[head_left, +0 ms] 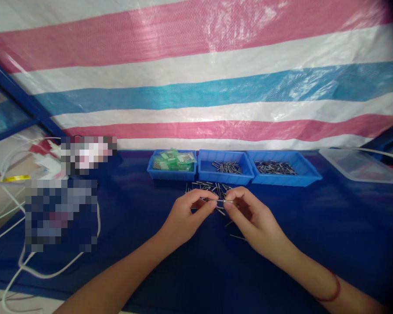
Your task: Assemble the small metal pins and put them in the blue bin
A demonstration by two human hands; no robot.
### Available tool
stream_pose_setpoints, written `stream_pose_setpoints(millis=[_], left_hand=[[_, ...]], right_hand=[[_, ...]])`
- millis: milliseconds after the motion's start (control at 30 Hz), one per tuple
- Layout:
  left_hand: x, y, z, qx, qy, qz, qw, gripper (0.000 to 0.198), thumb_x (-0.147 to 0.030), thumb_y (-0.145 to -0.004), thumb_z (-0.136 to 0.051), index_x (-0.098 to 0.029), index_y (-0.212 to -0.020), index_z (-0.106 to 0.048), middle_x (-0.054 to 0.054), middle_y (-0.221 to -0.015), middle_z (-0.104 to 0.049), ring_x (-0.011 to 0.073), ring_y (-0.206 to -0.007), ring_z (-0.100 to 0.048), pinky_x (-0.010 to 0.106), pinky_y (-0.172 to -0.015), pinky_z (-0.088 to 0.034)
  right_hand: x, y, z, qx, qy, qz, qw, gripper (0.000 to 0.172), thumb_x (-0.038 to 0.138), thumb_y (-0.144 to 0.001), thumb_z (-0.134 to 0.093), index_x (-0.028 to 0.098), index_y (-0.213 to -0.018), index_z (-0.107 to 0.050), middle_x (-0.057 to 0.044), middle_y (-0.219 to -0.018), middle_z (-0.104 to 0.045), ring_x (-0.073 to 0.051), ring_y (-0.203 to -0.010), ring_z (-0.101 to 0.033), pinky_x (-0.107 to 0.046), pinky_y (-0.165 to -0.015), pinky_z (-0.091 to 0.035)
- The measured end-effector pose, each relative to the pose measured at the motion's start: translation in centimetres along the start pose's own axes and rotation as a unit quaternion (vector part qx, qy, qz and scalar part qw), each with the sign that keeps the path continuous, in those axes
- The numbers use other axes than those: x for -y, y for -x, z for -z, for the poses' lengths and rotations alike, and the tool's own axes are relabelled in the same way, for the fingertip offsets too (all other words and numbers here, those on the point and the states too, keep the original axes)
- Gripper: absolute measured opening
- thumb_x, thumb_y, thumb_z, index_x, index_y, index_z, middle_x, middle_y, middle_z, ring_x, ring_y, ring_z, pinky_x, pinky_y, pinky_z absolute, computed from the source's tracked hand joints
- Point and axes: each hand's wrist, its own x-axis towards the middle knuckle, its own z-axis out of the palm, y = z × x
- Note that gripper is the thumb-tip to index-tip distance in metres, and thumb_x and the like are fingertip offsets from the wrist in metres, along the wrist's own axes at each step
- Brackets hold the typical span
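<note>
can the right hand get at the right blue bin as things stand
Probably yes: the right hand is near the right blue bin, whose top is open, and nothing visible blocks the way. It is pinching a thin rod, though.

The place looked like a workshop, or a small-parts assembly bench: three blue plastic bins stood in a row along a dark blue worktop, holding small metal pieces and green packets — and slim metal pins lay loose before them. Striped plastic sheeting backed the bench — white cables trailed at the left.
</note>
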Motion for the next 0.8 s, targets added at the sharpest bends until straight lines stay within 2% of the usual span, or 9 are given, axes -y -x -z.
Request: stream_pose_setpoints(millis=[200,333,467,567,600,667,733,800], left_hand=[[-0.1,-0.2,0.1,0.051,-0.066,-0.023,0.996,0.017,-0.029,-0.089,-0.055,-0.016,-0.093,-0.066,0.003,-0.086,-0.067,0.0131,-0.076,-0.060,0.022,-0.070,-0.044],[-0.2,-0.2,0.1,0.066,-0.110,-0.051,0.990,0.018,-0.028,-0.091,-0.051,-0.016,-0.090,-0.065,0.002,-0.087,-0.065,0.0129,-0.077,-0.057,0.022,-0.069,-0.042],[-0.4,0.0,0.0,0.039,-0.128,-0.053,0.990,0.022,-0.030,-0.092,-0.049,-0.016,-0.085,-0.063,0.003,-0.082,-0.063,0.0135,-0.075,-0.056,0.024,-0.071,-0.043],[-0.5,0.0,0.1,0.009,-0.123,-0.035,0.992,0.023,-0.033,-0.092,-0.049,-0.016,-0.088,-0.063,0.003,-0.082,-0.064,0.0139,-0.075,-0.058,0.024,-0.071,-0.044],[-0.5,0.0,0.2,-0.003,-0.118,-0.029,0.993,0.022,-0.033,-0.092,-0.049,-0.016,-0.092,-0.063,0.003,-0.084,-0.065,0.0140,-0.076,-0.059,0.023,-0.071,-0.044],[-0.4,0.0,0.6,-0.025,-0.122,-0.029,0.992,0.022,-0.034,-0.091,-0.051,-0.017,-0.100,-0.062,0.003,-0.089,-0.066,0.0141,-0.078,-0.060,0.023,-0.071,-0.045],[-0.3,-0.1,0.8,-0.026,-0.154,-0.058,0.986,0.022,-0.032,-0.091,-0.051,-0.017,-0.103,-0.063,0.004,-0.093,-0.067,0.0142,-0.080,-0.060,0.023,-0.073,-0.046],[0.0,-0.1,0.8,0.005,-0.213,-0.113,0.970,0.021,-0.029,-0.092,-0.050,-0.018,-0.101,-0.065,0.005,-0.096,-0.066,0.0150,-0.084,-0.060,0.025,-0.078,-0.045]], right_hand=[[0.2,0.2,0.1,0.001,0.043,0.054,0.998,0.006,0.029,-0.092,-0.050,0.023,-0.094,-0.051,-0.001,-0.085,-0.050,-0.013,-0.073,-0.048,-0.026,-0.063,-0.040],[0.4,0.1,0.4,0.000,0.069,0.060,0.996,0.008,0.030,-0.092,-0.051,0.022,-0.090,-0.051,-0.001,-0.084,-0.051,-0.013,-0.072,-0.048,-0.027,-0.063,-0.040],[0.8,-0.1,0.7,0.020,0.099,0.038,0.994,0.017,0.035,-0.092,-0.049,0.020,-0.084,-0.053,-0.001,-0.079,-0.052,-0.013,-0.068,-0.047,-0.027,-0.062,-0.037],[0.9,-0.6,0.9,0.045,0.035,-0.037,0.998,0.032,0.044,-0.091,-0.048,0.019,-0.072,-0.054,0.001,-0.063,-0.048,-0.012,-0.058,-0.042,-0.027,-0.054,-0.033],[0.8,-0.9,1.2,0.031,-0.021,-0.072,0.997,0.035,0.046,-0.090,-0.049,0.019,-0.069,-0.053,0.002,-0.058,-0.045,-0.011,-0.054,-0.041,-0.026,-0.051,-0.032],[0.5,-1.7,2.0,-0.042,-0.156,-0.128,0.979,0.035,0.050,-0.087,-0.053,0.019,-0.070,-0.054,0.002,-0.057,-0.045,-0.010,-0.050,-0.039,-0.025,-0.047,-0.031],[0.0,-2.6,3.4,-0.139,-0.264,-0.149,0.943,0.031,0.050,-0.081,-0.061,0.020,-0.076,-0.057,0.001,-0.067,-0.052,-0.008,-0.049,-0.038,-0.023,-0.044,-0.031],[-0.5,-3.6,4.8,-0.204,-0.318,-0.153,0.913,0.030,0.049,-0.074,-0.068,0.021,-0.082,-0.060,0.001,-0.080,-0.057,-0.006,-0.049,-0.037,-0.021,-0.041,-0.031]])
